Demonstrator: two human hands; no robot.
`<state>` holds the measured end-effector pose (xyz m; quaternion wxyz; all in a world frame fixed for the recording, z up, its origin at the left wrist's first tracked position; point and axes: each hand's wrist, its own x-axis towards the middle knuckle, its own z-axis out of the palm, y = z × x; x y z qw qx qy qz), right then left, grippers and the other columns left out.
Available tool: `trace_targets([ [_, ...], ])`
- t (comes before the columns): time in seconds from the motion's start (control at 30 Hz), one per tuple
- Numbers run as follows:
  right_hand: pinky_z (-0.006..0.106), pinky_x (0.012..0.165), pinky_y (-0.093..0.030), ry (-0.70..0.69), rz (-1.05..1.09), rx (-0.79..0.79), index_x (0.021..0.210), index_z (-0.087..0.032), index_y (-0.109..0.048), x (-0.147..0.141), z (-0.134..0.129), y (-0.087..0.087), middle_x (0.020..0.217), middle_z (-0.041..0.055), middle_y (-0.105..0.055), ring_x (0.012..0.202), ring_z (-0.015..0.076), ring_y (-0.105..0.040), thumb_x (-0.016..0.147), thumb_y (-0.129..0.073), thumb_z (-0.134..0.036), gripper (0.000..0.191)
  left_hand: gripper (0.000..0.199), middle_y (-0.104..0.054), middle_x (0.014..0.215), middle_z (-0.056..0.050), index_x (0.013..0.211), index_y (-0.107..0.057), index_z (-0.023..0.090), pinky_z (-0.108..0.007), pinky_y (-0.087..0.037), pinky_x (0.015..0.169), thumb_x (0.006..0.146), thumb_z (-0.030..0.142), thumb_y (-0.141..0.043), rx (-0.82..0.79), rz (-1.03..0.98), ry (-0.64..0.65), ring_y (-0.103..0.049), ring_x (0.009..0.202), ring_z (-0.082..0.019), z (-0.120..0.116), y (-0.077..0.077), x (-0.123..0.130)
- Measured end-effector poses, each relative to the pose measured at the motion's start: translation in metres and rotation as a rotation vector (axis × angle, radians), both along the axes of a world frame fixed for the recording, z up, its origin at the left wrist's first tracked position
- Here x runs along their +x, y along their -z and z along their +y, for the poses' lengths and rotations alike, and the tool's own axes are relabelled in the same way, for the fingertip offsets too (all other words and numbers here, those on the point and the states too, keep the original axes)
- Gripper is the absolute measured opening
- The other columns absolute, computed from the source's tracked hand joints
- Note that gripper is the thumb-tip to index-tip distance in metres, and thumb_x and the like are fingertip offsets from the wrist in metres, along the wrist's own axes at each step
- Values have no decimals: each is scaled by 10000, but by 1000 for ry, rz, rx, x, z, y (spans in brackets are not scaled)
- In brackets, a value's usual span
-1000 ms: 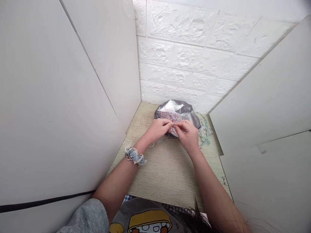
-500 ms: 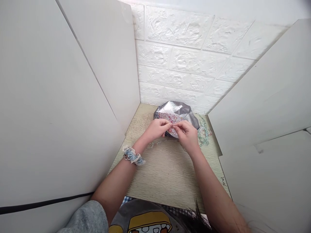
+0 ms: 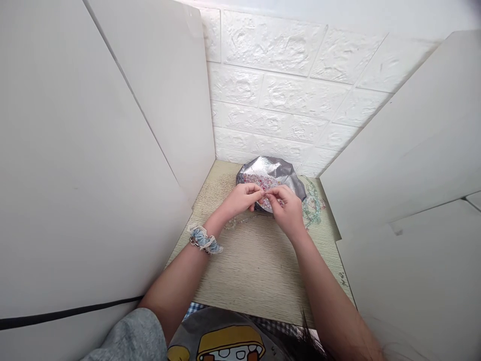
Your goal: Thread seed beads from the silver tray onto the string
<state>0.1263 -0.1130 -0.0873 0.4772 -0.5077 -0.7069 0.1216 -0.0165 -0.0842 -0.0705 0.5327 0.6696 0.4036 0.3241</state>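
My left hand (image 3: 246,197) and my right hand (image 3: 284,206) meet fingertip to fingertip above a silver-lined bag (image 3: 287,175). Both are closed in a pinch; whatever sits between the fingertips is too small to make out. Inside the open bag lies a heap of small pink, white and red beads (image 3: 259,181), partly covered by my hands. A strand of pale beads (image 3: 240,221) runs along the tabletop below my left hand. To the right of the bag lie loops of light green beaded strands (image 3: 312,213).
The wooden tabletop (image 3: 248,271) is hemmed in by a white panel (image 3: 150,125) on the left and another white panel (image 3: 406,150) on the right. A white brick-patterned wall (image 3: 278,90) stands behind. Small shiny pieces (image 3: 341,278) lie near the right edge.
The whole view has shifted slightly, so everything sits a little farther left. Both hands keep their pinch over the bag, and nothing else has visibly changed.
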Motion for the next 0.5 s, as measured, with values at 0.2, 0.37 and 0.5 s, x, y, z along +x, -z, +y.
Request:
trace_targets([
  [0.2,267,634,-407,13,-80,41,729,-201,-571,0,1,2,733,20,-560,697,138,-512,779,-447,-210,134,270,-551,635,-13,704,-565,119,-179,-324,426,706,371,-470,5,31,-13,-416,436,-43,1,1,-1],
  [0.37,275,672,-396,59,-305,138,770,-192,-573,2,2,7,757,35,-564,715,142,-515,809,-406,-209,172,282,-559,603,-14,678,-577,117,-186,-337,448,700,381,-480,18,59,-21,-423,441,-49,2,1,-3],
  [0.5,286,699,-373,120,-461,185,788,-184,-575,1,0,9,754,45,-571,725,153,-512,820,-388,-214,192,241,-528,558,0,663,-557,119,-184,-325,437,690,350,-491,23,57,-41,-415,434,-50,3,4,-2],
])
